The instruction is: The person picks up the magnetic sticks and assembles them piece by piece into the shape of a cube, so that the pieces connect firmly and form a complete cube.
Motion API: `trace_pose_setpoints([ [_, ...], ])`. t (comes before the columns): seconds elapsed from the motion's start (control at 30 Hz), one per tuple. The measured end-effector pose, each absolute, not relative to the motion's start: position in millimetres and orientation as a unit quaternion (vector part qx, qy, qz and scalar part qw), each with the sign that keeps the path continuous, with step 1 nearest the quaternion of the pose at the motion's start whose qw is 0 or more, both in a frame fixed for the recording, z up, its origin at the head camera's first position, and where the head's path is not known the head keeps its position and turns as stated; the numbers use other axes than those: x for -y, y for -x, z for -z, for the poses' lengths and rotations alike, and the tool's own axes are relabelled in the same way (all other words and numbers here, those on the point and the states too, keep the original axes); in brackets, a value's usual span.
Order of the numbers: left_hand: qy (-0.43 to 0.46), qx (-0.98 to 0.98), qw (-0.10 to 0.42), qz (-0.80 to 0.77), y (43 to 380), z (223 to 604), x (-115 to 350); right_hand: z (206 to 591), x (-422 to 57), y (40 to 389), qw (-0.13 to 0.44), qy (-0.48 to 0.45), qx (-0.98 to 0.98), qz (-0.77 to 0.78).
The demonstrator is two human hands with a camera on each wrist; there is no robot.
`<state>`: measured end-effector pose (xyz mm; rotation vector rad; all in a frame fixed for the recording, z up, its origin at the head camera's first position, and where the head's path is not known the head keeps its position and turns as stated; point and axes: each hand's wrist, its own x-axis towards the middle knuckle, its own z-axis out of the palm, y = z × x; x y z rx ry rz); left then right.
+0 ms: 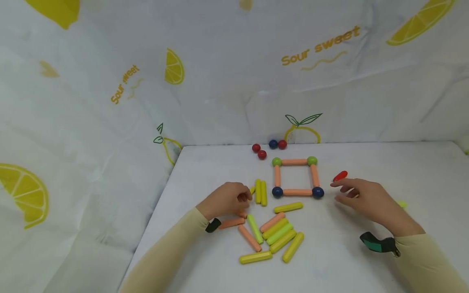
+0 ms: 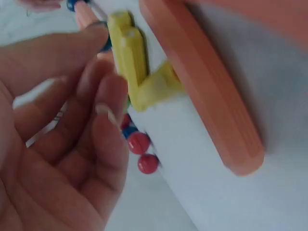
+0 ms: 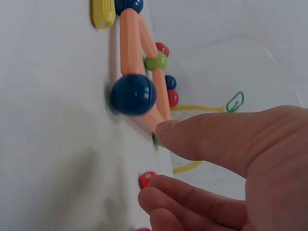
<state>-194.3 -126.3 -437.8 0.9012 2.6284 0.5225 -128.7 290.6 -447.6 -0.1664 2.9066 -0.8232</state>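
Note:
On the table, peach rods (image 1: pixel 297 192) joined by two green balls (image 1: pixel 312 161) at the back and two navy balls (image 1: pixel 318 192) at the front form a square. My left hand (image 1: pixel 229 199) hovers left of it with loosely bent fingers and nothing in them. Beside those fingers lie a pair of yellow rods (image 1: pixel 258 191); a peach rod (image 2: pixel 207 91) looms close in the left wrist view. To the right of the square, my right hand (image 1: pixel 362 199) has thumb and fingers apart, holding nothing. Its fingertips are near a red rod (image 1: pixel 340 176).
Several yellow, peach and lime rods (image 1: pixel 280 233) lie scattered in front of the square. Several loose balls, red (image 1: pixel 261 154) and navy (image 1: pixel 273 144), sit near the table's back edge. A yellow-green piece (image 1: pixel 402 204) is partly hidden behind my right wrist. A lemon-printed cloth (image 1: pixel 227 81) hangs behind.

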Motion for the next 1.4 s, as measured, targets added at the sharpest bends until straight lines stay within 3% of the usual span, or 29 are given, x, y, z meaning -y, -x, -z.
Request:
trace_pose_setpoints([
  [0.13,-0.377,-0.890,0.201,-0.157,177,436,126,446,-320,121,0.055,0.040,-0.965,0.253],
  [0.23,-0.418,-0.877,0.201,-0.125,171,440,122,446,-343,115,0.061,0.023,-0.968,0.243],
  [0.43,-0.469,-0.862,0.168,-0.087,167,452,115,448,-367,102,0.072,-0.006,-0.974,0.217],
  [0.87,-0.457,-0.874,0.068,-0.149,177,434,90,468,-373,83,0.077,-0.019,-0.980,0.182],
  [1.1,-0.433,-0.875,0.062,-0.206,189,426,74,454,-338,95,0.074,0.015,-0.978,0.196],
  [1.4,-0.418,-0.875,0.049,-0.240,197,422,68,429,-237,125,0.055,0.114,-0.950,0.284],
])
